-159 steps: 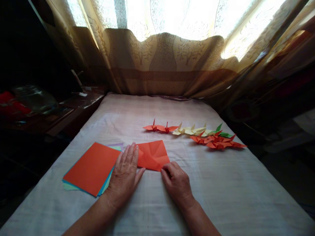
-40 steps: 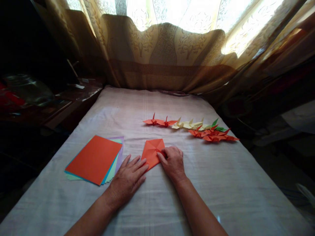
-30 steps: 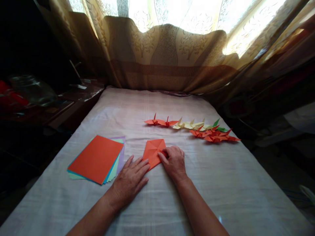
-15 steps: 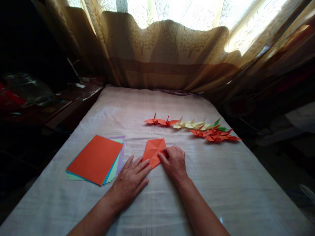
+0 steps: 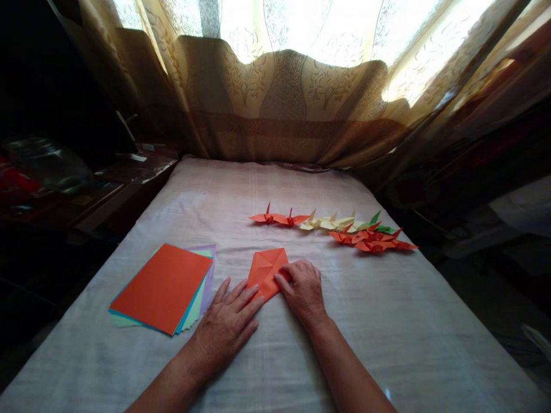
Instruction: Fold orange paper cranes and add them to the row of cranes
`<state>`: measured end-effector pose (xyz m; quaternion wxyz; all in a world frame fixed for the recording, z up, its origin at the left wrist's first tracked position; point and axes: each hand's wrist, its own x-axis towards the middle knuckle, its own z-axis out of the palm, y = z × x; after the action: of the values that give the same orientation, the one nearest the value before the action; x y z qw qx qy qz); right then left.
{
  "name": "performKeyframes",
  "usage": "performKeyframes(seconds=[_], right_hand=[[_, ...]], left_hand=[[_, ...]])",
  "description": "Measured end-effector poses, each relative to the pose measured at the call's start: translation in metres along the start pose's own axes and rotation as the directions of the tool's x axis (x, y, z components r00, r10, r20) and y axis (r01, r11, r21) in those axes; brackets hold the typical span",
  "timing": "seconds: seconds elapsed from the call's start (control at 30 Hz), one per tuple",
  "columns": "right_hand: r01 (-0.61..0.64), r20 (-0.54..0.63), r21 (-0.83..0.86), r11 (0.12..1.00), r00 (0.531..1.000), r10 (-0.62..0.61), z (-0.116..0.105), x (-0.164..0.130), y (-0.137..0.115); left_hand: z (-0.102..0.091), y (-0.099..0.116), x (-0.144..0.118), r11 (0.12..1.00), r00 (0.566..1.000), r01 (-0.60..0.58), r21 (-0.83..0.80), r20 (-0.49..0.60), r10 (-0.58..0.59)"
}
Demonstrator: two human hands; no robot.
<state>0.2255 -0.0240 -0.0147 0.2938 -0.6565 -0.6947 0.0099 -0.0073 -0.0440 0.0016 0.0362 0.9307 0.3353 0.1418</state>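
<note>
A creased sheet of orange origami paper [image 5: 267, 267], partly folded, lies flat on the bedsheet in front of me. My left hand [image 5: 230, 315] is laid flat with fingers stretched out, its fingertips pressing on the paper's lower left edge. At the paper's right edge, my right hand [image 5: 302, 287] is closed, thumb and fingers pinching the right corner. The fingers hide that corner.
To the left lies a stack of coloured paper [image 5: 163, 289], orange on top. Folded paper cranes stand in rows at the back right: orange [image 5: 269, 218], cream [image 5: 327, 222] and green [image 5: 379, 225]. A patterned curtain [image 5: 279, 103] hangs behind the bed.
The whole view has shifted slightly, so things appear a little lower. Both hands keep nearly the same places on the paper, the right still at its corner.
</note>
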Motion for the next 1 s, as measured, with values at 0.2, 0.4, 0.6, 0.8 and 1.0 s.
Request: performKeyframes(seconds=[0.2,0.4,0.6,0.8,1.0], right_hand=[[-0.020,0.014,0.008,1.000,1.000,0.020,-0.003,0.001,-0.002],[-0.022,0.027,0.010,1.000,0.999,0.022,-0.003,0.001,-0.002],[-0.019,0.020,0.016,1.000,1.000,0.018,-0.003,0.001,-0.001],[0.058,0.028,-0.010,0.998,0.998,-0.058,-0.005,-0.007,-0.003],[0.037,0.082,-0.097,0.995,0.996,-0.029,0.000,-0.011,-0.008]], left_hand=[[-0.002,0.001,0.001,1.000,1.000,0.008,-0.009,0.009,-0.008],[-0.004,0.000,0.002,0.999,0.998,0.001,-0.035,0.056,0.001],[-0.004,0.001,0.002,0.999,0.999,0.003,-0.034,0.037,-0.001],[-0.007,0.003,0.004,1.000,0.999,0.004,-0.027,0.045,-0.003],[-0.006,0.004,0.004,1.000,1.000,0.002,-0.016,0.018,-0.002]])
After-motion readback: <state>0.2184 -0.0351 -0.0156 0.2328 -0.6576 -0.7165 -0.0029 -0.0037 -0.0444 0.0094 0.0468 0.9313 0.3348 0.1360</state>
